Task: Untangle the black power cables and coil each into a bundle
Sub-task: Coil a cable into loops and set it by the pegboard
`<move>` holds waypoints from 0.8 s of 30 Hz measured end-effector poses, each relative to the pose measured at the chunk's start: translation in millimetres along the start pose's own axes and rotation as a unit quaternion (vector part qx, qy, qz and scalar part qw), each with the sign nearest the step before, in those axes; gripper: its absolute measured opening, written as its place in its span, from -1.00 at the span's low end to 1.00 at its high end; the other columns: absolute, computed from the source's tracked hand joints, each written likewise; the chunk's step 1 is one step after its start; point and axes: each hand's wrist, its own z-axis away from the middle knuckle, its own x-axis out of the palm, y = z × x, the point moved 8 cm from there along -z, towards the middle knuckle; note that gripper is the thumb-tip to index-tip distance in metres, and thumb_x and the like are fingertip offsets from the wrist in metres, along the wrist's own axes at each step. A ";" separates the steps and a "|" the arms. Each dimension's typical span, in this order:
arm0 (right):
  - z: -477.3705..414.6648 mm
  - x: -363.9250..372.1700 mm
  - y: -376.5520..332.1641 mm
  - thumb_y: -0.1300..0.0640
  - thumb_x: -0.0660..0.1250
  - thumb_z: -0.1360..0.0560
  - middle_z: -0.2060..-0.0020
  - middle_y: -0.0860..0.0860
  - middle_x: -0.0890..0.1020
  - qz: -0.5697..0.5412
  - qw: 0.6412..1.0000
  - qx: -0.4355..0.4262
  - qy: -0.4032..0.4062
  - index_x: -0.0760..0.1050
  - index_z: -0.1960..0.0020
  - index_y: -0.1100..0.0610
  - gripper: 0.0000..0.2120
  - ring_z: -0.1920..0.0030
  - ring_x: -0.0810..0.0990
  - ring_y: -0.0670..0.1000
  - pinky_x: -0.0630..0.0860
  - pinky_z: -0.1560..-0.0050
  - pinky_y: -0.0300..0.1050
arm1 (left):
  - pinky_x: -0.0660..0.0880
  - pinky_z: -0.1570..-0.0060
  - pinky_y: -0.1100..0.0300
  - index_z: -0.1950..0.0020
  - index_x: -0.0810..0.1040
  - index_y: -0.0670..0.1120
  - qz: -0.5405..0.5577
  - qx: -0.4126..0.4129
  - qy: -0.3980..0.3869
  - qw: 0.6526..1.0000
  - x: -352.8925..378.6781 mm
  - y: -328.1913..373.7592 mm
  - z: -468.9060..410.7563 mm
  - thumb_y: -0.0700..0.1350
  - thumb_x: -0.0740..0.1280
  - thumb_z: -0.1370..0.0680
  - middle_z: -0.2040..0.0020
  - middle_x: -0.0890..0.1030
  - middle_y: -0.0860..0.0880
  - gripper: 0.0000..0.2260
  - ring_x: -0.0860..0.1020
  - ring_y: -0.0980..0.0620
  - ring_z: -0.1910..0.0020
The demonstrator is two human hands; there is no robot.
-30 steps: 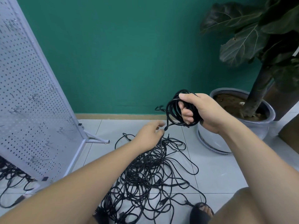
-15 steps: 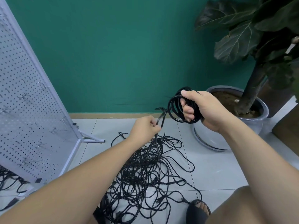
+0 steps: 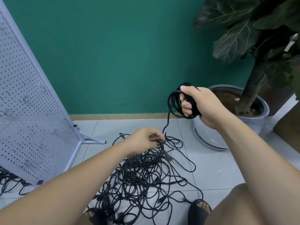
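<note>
Grey tiled floor [image 3: 219, 168] below a green wall [image 3: 121, 54]. Right hand [image 3: 201, 106] raised, fingers [image 3: 186, 105] curled through a coil [image 3: 174, 101] and gripping it. Left hand [image 3: 142, 142] lower, fingers [image 3: 158, 135] pinched on the strand [image 3: 167, 124] running down from that coil, just above the tangle [image 3: 142, 179]. Plug [image 3: 168, 157] dangling below the pinch, blurred. Likely trouble: plug or strand snagging a loop and dragging the tangle up, tightening knots. Slackened right grip letting the wound turns spring apart. Sandal [image 3: 198, 210] at the tangle's edge, liable to pin a cable mid-pull. Right hand close to the pot [image 3: 253, 125], so a wide winding swing could knock it. Pot on the floor at right: brown soil [image 3: 227, 98] and the trunk [image 3: 250, 95] of a large-leaved plant, no cable inside. Further out, pegboard [image 3: 32, 111] at left, with more cable [image 3: 9, 181] on the floor behind it.
</note>
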 end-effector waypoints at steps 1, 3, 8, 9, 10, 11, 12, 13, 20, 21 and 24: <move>0.8 2.4 -1.4 0.00 0.28 -0.72 0.41 0.06 0.37 -0.002 1.000 -0.002 -0.002 0.46 0.11 0.18 -0.69 0.41 0.31 0.09 0.38 0.28 -0.04 | 0.57 -0.26 -0.25 -0.07 0.70 0.10 0.024 -0.001 -0.010 1.000 3.9 2.6 1.1 -0.44 0.36 -0.54 -0.26 0.69 0.12 -0.57 0.65 0.18 -0.27; 2.5 7.2 -3.7 0.00 0.28 -0.72 0.41 0.06 0.37 -0.004 1.000 -0.006 -0.006 0.46 0.11 0.18 -0.68 0.41 0.31 0.09 0.37 0.28 -0.04 | 0.61 -0.17 -0.19 -0.14 0.65 0.03 0.061 -0.005 0.010 0.998 2.1 6.2 -0.3 -0.47 0.31 -0.55 -0.27 0.65 0.07 -0.59 0.67 0.19 -0.22; 8.4 19.2 -5.3 0.00 0.28 -0.72 0.41 0.08 0.37 -0.005 0.999 -0.009 -0.033 0.48 0.11 0.20 -0.68 0.41 0.31 0.08 0.34 0.26 -0.01 | 0.65 -0.09 0.08 -0.32 0.50 0.13 -0.028 0.006 0.089 0.996 -7.7 9.0 -14.1 -0.27 0.40 -0.57 -0.30 0.58 0.14 -0.59 0.63 0.09 -0.21; 9.6 22.0 -5.8 0.00 0.28 -0.72 0.41 0.08 0.37 -0.005 0.999 -0.011 -0.039 0.48 0.11 0.20 -0.68 0.41 0.31 0.08 0.33 0.26 0.00 | 0.62 -0.21 0.06 -0.43 0.45 0.13 -0.038 0.004 0.082 0.996 -3.8 8.8 -16.9 -0.23 0.42 -0.59 -0.36 0.55 0.14 -0.53 0.59 0.10 -0.27; 10.9 24.8 -6.6 0.01 0.28 -0.73 0.41 0.08 0.37 -0.006 0.999 -0.013 -0.043 0.48 0.11 0.21 -0.67 0.41 0.31 0.08 0.33 0.25 0.00 | 0.57 -0.31 0.04 -0.51 0.39 0.12 -0.038 0.002 0.074 0.997 1.0 9.5 -18.5 -0.19 0.43 -0.61 -0.41 0.52 0.13 -0.48 0.55 0.09 -0.33; 12.0 27.5 -7.4 0.01 0.28 -0.73 0.41 0.08 0.36 -0.008 0.999 -0.015 -0.047 0.48 0.10 0.21 -0.67 0.40 0.31 0.08 0.33 0.25 0.00 | 0.51 -0.37 0.04 -0.57 0.35 0.12 -0.035 0.000 0.064 0.997 6.1 10.3 -19.5 -0.14 0.43 -0.63 -0.45 0.50 0.11 -0.46 0.51 0.09 -0.38; 12.9 29.7 -8.3 0.02 0.28 -0.73 0.41 0.08 0.36 -0.010 0.999 -0.016 -0.050 0.48 0.10 0.22 -0.67 0.40 0.31 0.08 0.32 0.25 0.00 | 0.47 -0.40 0.06 -0.57 0.36 0.13 -0.030 0.002 0.055 0.998 11.0 12.3 -19.6 -0.08 0.42 -0.65 -0.46 0.50 0.11 -0.49 0.49 0.09 -0.41; 13.6 31.6 -9.1 0.02 0.27 -0.73 0.41 0.08 0.36 -0.011 0.998 -0.018 -0.054 0.49 0.10 0.22 -0.68 0.41 0.31 0.08 0.32 0.25 0.00 | 0.46 -0.39 0.08 -0.52 0.41 0.15 -0.019 0.003 0.047 0.999 15.6 12.1 -21.2 -0.01 0.40 -0.67 -0.44 0.53 0.11 -0.57 0.49 0.09 -0.40; 20.3 25.4 -13.2 0.16 0.25 -0.71 0.44 0.12 0.32 0.008 0.996 -0.022 -0.082 0.47 0.16 0.22 -0.72 0.41 0.28 0.07 0.32 0.32 -0.07 | 0.44 -0.44 -0.02 -0.41 0.49 0.19 0.155 0.015 0.056 0.986 -7.9 45.8 -17.0 -0.18 0.28 -0.66 -0.31 0.63 0.19 -0.61 0.56 0.14 -0.35; 21.4 24.7 -13.8 0.17 0.24 -0.70 0.44 0.12 0.32 0.011 0.996 -0.023 -0.089 0.47 0.17 0.22 -0.72 0.41 0.28 0.07 0.32 0.33 -0.07 | 0.41 -0.47 -0.05 -0.44 0.48 0.21 0.200 0.027 0.030 0.979 -10.9 55.8 -13.5 -0.11 0.32 -0.66 -0.33 0.63 0.21 -0.62 0.55 0.16 -0.38; 24.8 26.3 -16.2 0.16 0.27 -0.68 0.45 0.12 0.31 0.018 0.994 -0.029 -0.108 0.48 0.18 0.26 -0.71 0.41 0.26 0.07 0.34 0.35 -0.10 | 0.35 -0.48 -0.01 -0.40 0.60 0.15 0.195 0.055 -0.054 0.978 -6.4 79.8 -1.4 0.06 0.42 -0.63 -0.33 0.68 0.12 -0.67 0.57 0.14 -0.39</move>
